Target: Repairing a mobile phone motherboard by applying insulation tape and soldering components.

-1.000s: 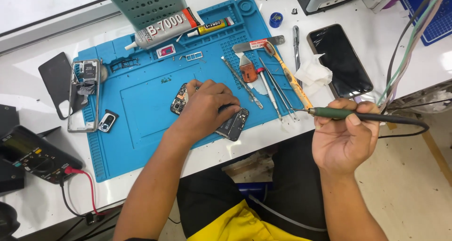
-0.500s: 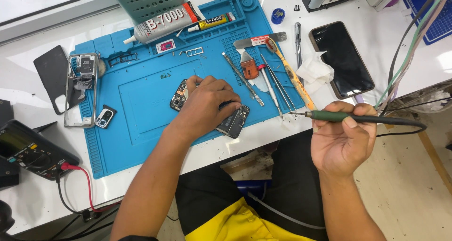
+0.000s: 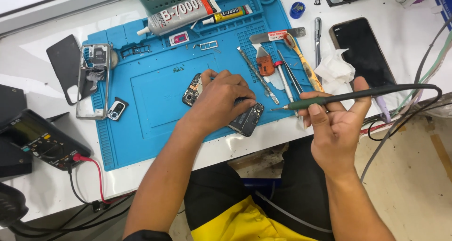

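On the mat: a blue silicone repair mat (image 3: 155,92) covers the middle of the white table (image 3: 42,38), and everything below is placed against it.
Left hand: the left hand (image 3: 221,99) lies palm down near the mat's front edge, fingers curled over a dark phone circuit board (image 3: 247,119), pinning it flat.
Board: one end shows left of the knuckles, the other pokes out toward the mat's front right.
Right hand: the right hand (image 3: 336,128) hovers off the mat's front right corner, beyond the table edge, fingers loosely closed around a slim green-and-black soldering iron (image 3: 329,98) with a cable.
Iron: held nearly level, its fine tip pointing toward the board, close to it but apart.
Right strip of mat: metal tweezers, a pry blade and a yellow-handled tool (image 3: 303,64) lie side by side.
Back edge of mat: a large grey glue tube (image 3: 176,15) and a smaller yellow one.
Left edge of mat: a bare metal phone frame (image 3: 94,81) stands over it, a small camera module just beside.
Right of mat: a black phone (image 3: 360,50), screen up, with crumpled white tissue (image 3: 334,69) touching it.
Left of mat: a black multimeter (image 3: 40,139) with a red lead.
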